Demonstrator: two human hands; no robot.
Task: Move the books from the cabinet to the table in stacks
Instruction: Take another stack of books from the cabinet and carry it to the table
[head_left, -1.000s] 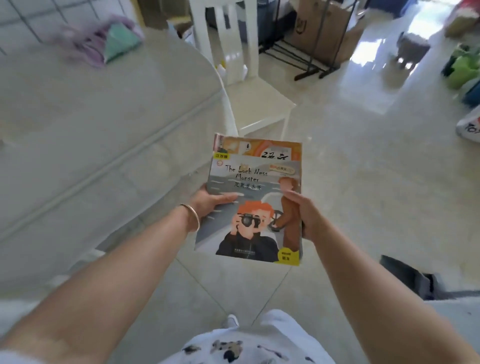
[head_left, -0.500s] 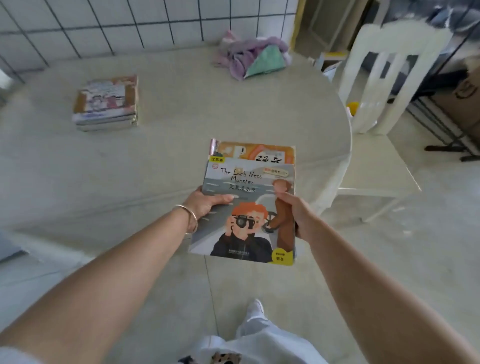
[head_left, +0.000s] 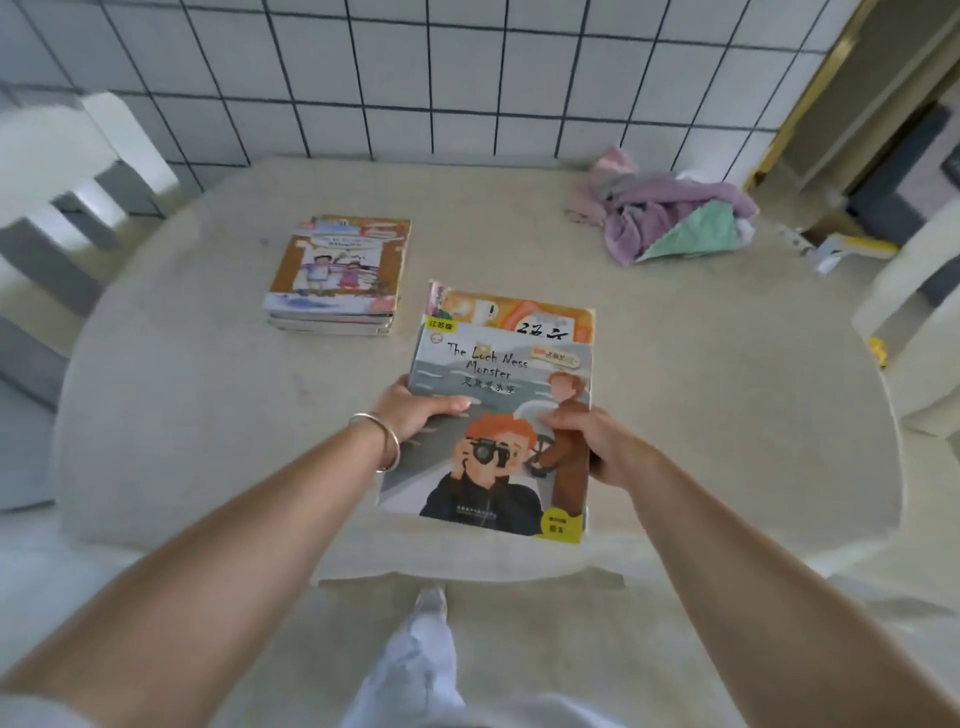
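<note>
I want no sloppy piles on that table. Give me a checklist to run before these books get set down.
1. Both hands hold the load: ok. Left hand and right hand each have a grip on a side of the held books.
2. Held books squared up: not ok. The orange book underneath sticks out past the top cover's far edge.
3. Landing spot free: ok. Bare table lies under and right of the load.
4. Clear of the first stack: ok, it sits apart to the left.
5. Clear of the cloth pile: ok, far right corner.
6. Number of books held: cannot tell.
</note>
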